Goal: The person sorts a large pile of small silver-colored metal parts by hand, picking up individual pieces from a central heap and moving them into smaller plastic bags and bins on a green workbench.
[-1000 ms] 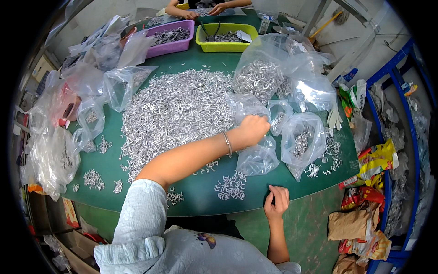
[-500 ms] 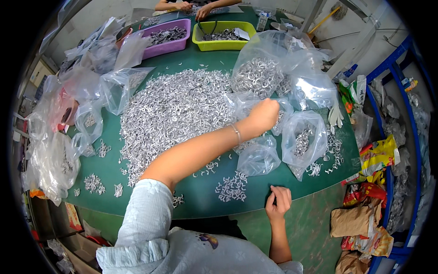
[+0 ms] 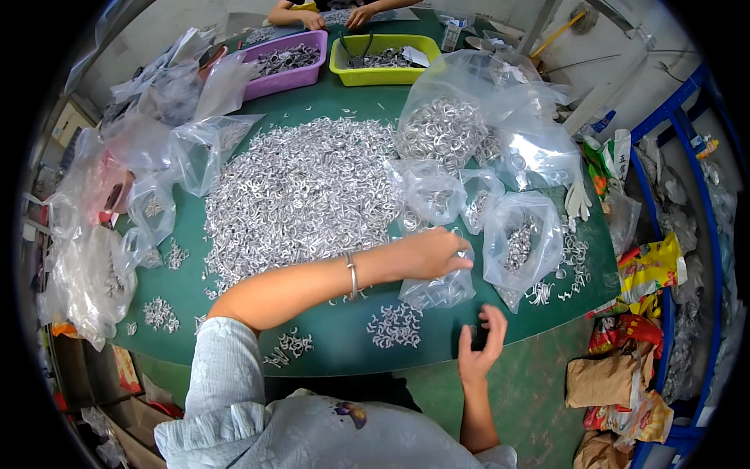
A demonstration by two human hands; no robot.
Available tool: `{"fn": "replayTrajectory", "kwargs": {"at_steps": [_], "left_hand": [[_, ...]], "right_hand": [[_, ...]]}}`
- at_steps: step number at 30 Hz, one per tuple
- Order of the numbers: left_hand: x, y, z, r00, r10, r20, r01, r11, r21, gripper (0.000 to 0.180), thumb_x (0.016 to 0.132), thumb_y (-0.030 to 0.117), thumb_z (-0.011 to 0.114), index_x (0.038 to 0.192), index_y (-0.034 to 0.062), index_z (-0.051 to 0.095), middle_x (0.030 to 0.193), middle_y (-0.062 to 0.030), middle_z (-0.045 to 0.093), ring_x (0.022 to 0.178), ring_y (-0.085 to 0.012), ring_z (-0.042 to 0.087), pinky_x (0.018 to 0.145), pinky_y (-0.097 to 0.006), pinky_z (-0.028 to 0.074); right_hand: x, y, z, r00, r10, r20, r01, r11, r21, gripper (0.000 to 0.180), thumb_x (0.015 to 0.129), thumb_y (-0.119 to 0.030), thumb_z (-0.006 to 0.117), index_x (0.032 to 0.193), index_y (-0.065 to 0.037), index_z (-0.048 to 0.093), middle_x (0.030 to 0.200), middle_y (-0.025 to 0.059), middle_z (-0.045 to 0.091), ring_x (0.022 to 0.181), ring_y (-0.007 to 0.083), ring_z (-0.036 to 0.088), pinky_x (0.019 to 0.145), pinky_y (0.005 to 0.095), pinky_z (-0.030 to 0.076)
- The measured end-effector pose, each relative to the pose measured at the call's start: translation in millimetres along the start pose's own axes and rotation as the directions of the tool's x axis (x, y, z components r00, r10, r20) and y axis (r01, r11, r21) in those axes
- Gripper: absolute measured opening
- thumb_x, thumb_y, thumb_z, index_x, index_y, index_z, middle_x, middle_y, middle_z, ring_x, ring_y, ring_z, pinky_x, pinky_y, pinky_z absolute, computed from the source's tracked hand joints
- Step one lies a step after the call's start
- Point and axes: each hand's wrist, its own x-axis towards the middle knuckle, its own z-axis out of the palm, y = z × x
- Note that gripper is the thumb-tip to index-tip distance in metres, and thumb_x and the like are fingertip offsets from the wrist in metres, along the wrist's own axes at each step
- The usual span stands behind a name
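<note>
Clear bag (image 3: pixel 437 292), left hand (image 3: pixel 437 253) now over it, right hand (image 3: pixel 481 349) less curled

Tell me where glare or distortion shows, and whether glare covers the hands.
Head view: white glare on the clear bag, right of centre; head view: near edge of the green table bows, corners black; head view: left hand and right hand clear of that glare.

Bright light, black fisheye rim

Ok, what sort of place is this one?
Probably a small metal-parts workshop: a heap of silvery pieces on a green table, plus a purple tub and a yellow-green tub of parts.
</note>
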Motion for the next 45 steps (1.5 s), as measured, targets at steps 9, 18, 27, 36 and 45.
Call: {"fn": "replayTrajectory", "kwargs": {"at_steps": [9,18,27,36,45], "left_hand": [[-1,-6,0,0.975,-0.038,-0.218,0.006,0.989,-0.145,0.024,0.092,0.015,0.058,0.104,-0.0035,0.065,0.096,-0.0202,0.067,0.088,-0.0367,0.065,0.08,-0.041,0.051],[-45,-20,-14,0.952,0.045,-0.304,0.008,0.985,0.171,0.019,0.084,0.004,0.064,0.101,-0.0038,0.064,0.104,-0.0182,0.065,0.1,-0.0348,0.061,0.088,-0.04,0.049],[-100,0,0,0.922,0.002,-0.388,0.056,0.989,0.14,0.02,0.084,0.003,0.063,0.104,-0.0018,0.064,0.113,-0.0162,0.06,0.109,-0.0339,0.056,0.093,-0.041,0.047],[-160,-3,-5,0.918,-0.115,-0.379,0.194,0.965,0.178,0.023,0.086,0.006,0.062,0.107,-0.0022,0.062,0.112,-0.017,0.061,0.105,-0.0351,0.058,0.092,-0.04,0.047],[-247,24,7,0.742,-0.259,-0.618,0.434,0.888,0.149,0.028,0.083,0.006,0.066,0.109,-0.0006,0.061,0.113,-0.0161,0.061,0.105,-0.0347,0.058,0.091,-0.04,0.048]], "right_hand": [[20,16,21,0.975,0.154,0.158,-0.157,0.987,0.012,0.045,0.076,0.002,0.069,0.119,0.001,0.059,0.085,0.0061,0.061,0.079,0.0137,0.055,0.075,0.0253,0.043],[18,16,22,0.941,0.327,0.083,-0.337,0.901,0.274,0.019,0.085,0.003,0.062,0.104,0.003,0.062,0.083,0.0015,0.063,0.071,0.0056,0.052,0.066,0.0202,0.041],[40,0,30,0.833,0.551,0.053,-0.472,0.657,0.588,0.005,0.091,-0.002,0.062,0.092,0.003,0.061,0.071,-0.002,0.058,0.059,0.0018,0.046,0.056,0.0166,0.036],[35,16,33,0.813,0.573,0.105,-0.489,0.572,0.659,0.006,0.091,-0.005,0.062,0.091,-0.001,0.058,0.076,0.0022,0.059,0.062,0.0066,0.054,0.056,0.0225,0.047],[26,28,37,0.844,0.51,0.166,-0.498,0.631,0.595,0.027,0.091,-0.003,0.062,0.115,0.0,0.05,0.111,0.0087,0.055,0.092,0.0133,0.057,0.072,0.0239,0.047]]}}
